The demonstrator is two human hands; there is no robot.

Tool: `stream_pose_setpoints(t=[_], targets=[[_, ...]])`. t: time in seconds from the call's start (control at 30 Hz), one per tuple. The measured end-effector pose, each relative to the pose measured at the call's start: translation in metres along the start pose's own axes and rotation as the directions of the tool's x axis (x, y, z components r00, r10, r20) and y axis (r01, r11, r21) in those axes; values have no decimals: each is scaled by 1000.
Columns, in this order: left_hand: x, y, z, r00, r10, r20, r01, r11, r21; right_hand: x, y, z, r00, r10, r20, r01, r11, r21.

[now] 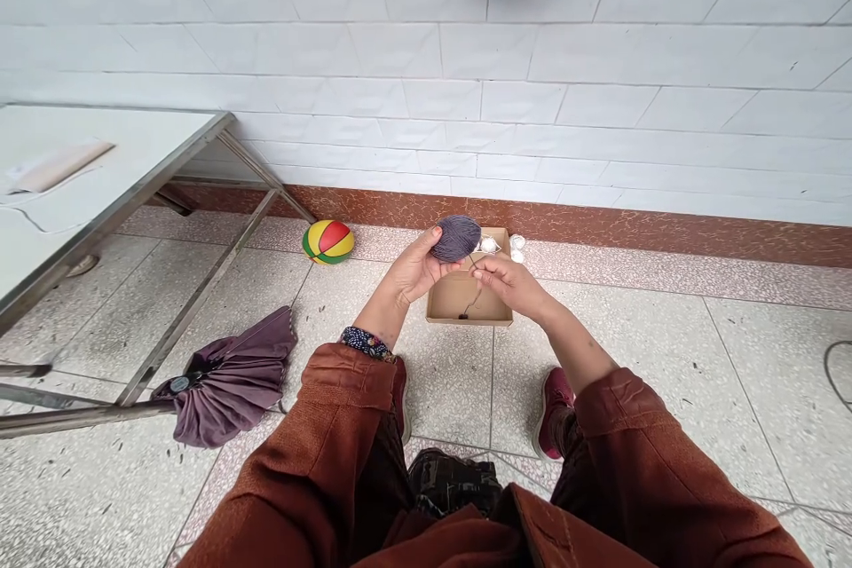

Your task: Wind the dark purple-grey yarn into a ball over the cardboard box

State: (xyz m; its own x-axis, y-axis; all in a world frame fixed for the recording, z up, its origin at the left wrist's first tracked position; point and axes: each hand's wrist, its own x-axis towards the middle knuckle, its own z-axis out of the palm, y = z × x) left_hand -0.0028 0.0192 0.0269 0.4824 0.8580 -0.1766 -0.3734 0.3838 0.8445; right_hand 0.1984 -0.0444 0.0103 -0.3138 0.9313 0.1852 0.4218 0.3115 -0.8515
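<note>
A dark purple-grey ball of yarn [458,237] rests in my left hand [418,269], with the thumb on top and the fingers beneath. My right hand [507,282] pinches a dark yarn strand [473,263] just right of the ball. That strand hangs down into a shallow cardboard box [453,306] on the floor, ending near a small dark bit in it. Behind my hands, the box's far part holds a white yarn ball [489,245]. Another white ball [517,243] lies just outside the box on the right.
At left stands a metal-framed table [193,151] with a rolled beige item [63,167] on it. A striped colourful ball [328,241] sits on the floor by a purple folded umbrella-like cloth [240,382]. A tiled wall [426,62] rises ahead. A dark cable [829,373] lies far right.
</note>
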Motion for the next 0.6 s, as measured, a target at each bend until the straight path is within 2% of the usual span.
stream_pose_setpoints(t=[0.07,0.13,0.2,0.27,0.33,0.43,0.53,0.6], targets=[[2,-3,-2,993,36,-111,-18,988,156,0,-5,0,999,-25,33,24,999,35],[4,-6,-5,974,137,-181,-48,904,425,0,-10,-1,999,-34,36,32,998,59],[4,-10,-6,964,228,-137,-78,736,672,1,-13,-3,999,-50,-10,50,998,48],[2,-13,-5,982,186,-29,-96,628,772,3,-13,-5,992,-82,-91,84,996,14],[-2,-15,-1,996,51,80,-94,656,749,5,-9,-7,977,-106,-186,104,994,-17],[-10,-15,6,981,-84,172,-40,787,616,9,0,-7,951,-85,-297,76,996,-41],[-15,-12,13,969,-130,211,37,918,394,11,9,-3,938,-9,-347,6,1000,-11],[-16,-9,15,960,-116,255,55,971,234,11,14,-1,942,43,-334,-37,999,25]])
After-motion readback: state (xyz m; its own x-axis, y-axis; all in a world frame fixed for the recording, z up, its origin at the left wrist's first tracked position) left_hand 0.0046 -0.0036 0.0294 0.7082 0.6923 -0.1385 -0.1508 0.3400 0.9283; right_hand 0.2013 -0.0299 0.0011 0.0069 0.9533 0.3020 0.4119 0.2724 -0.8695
